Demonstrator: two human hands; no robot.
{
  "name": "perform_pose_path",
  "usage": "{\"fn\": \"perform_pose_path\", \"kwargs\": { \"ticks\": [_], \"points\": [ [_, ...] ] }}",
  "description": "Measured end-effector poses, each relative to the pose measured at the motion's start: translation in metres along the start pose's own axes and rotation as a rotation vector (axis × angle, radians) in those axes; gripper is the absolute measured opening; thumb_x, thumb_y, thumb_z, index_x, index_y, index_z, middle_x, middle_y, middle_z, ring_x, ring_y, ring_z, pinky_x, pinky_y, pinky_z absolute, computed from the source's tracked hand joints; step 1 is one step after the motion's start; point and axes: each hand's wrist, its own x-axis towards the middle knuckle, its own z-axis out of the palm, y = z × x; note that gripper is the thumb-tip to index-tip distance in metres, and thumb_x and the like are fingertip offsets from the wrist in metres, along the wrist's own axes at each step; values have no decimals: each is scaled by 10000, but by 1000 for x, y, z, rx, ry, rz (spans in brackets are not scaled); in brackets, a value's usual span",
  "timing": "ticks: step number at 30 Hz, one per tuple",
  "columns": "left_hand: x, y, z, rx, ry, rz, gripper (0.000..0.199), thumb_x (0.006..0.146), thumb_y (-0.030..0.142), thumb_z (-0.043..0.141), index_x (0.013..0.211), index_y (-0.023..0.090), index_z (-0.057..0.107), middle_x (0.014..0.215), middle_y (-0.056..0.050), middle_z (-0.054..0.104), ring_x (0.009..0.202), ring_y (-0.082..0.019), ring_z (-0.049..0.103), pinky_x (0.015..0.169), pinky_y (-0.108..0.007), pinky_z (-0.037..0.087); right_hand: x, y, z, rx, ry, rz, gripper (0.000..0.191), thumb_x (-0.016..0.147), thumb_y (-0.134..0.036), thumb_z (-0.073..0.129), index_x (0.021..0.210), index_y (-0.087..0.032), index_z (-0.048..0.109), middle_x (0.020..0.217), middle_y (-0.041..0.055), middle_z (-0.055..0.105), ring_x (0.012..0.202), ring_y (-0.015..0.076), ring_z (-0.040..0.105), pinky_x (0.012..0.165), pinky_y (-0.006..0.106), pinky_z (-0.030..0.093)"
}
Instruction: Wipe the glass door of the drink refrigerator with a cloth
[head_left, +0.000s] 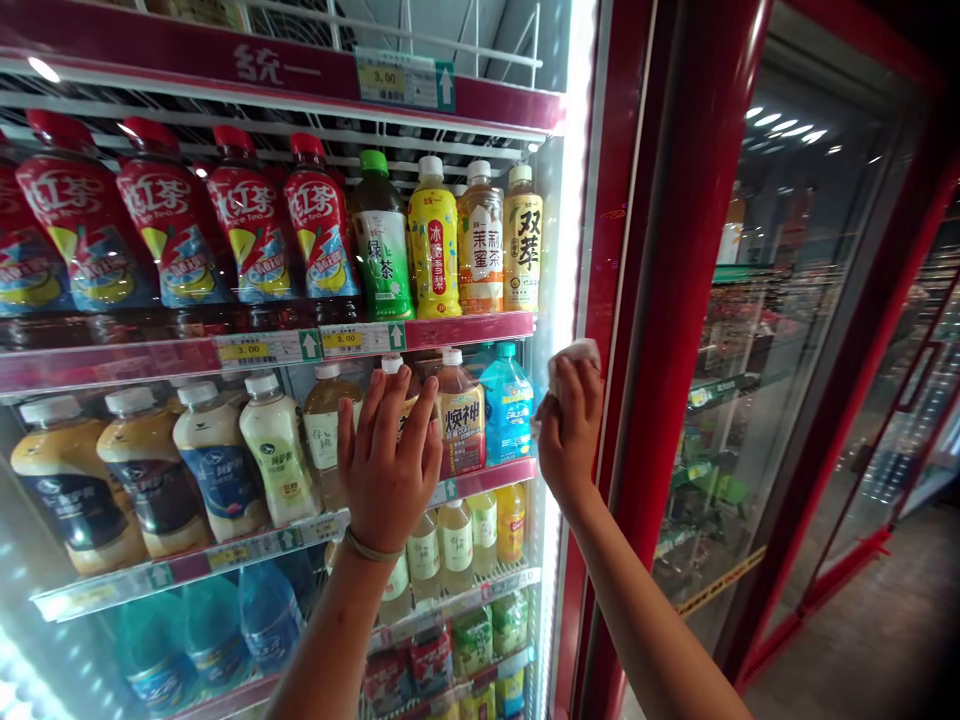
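Observation:
My right hand point(574, 425) is closed round a crumpled white cloth or tissue point(576, 352), its exact kind unclear. It is at the bright light strip point(577, 200) along the cooler's right edge, beside the red frame point(604, 300). My left hand point(394, 460) is raised with its fingers stretched out, holding nothing. It hides part of the drinks row behind it, near a bottle with a red and dark label point(461, 425). Whether its palm touches a glass pane cannot be told. A blue bottle point(510, 405) stands between the two hands.
Red-capped iced tea bottles point(176, 225) and several other drinks line the upper shelf point(450, 328). Milk-tea bottles point(217, 465) fill the row below, with blue bottles point(202, 635) lower down. Another red-framed glass door point(750, 330) is on the right, above a dark floor point(847, 620).

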Motion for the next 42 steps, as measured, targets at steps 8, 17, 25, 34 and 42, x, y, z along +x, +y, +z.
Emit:
{"fn": "perform_pose_path", "kwargs": {
  "ticks": [8, 17, 25, 34, 42],
  "points": [
    [-2, 0, 0, -14, -4, -14, 636, 944, 193, 663, 1553, 288, 508, 1566, -83, 563, 1537, -267, 430, 1321, -494, 238, 11, -1, 5, 56, -82, -177, 743, 988, -171, 473, 1654, -439, 282, 1635, 19, 449, 1551, 321, 386, 1246, 622, 393],
    [0, 1, 0, 8, -7, -8, 597, 941, 198, 665, 1523, 261, 548, 1547, -101, 581, 1534, -269, 435, 1317, -487, 241, 13, 4, -2, 19, -226, -318, 746, 994, -217, 504, 1656, -443, 244, 1623, 11, 470, 1534, 305, 415, 1264, 595, 382],
    [-1, 1, 0, -17, -6, -18, 609, 942, 194, 663, 1533, 275, 537, 1556, -89, 573, 1538, -255, 428, 1322, -468, 224, 11, 12, -4, 33, -284, -413, 759, 987, -243, 551, 1651, -465, 257, 1613, -11, 497, 1520, 297, 443, 1281, 554, 366],
    [-1, 1, 0, 8, -5, -8, 578, 937, 201, 664, 1505, 248, 568, 1530, -110, 597, 1530, -270, 441, 1317, -480, 236, -16, 17, -9, 17, -259, -378, 769, 996, -198, 505, 1679, -411, 225, 1672, 3, 417, 1551, 292, 397, 1278, 544, 380],
    [-2, 1, 0, 16, -28, 13, 611, 933, 204, 668, 1529, 236, 539, 1562, -118, 564, 1558, -283, 392, 1325, -502, 213, -33, 14, -10, 32, -166, -191, 755, 1007, -172, 485, 1691, -358, 223, 1699, 46, 365, 1575, 314, 352, 1243, 560, 426]
  ]
}}
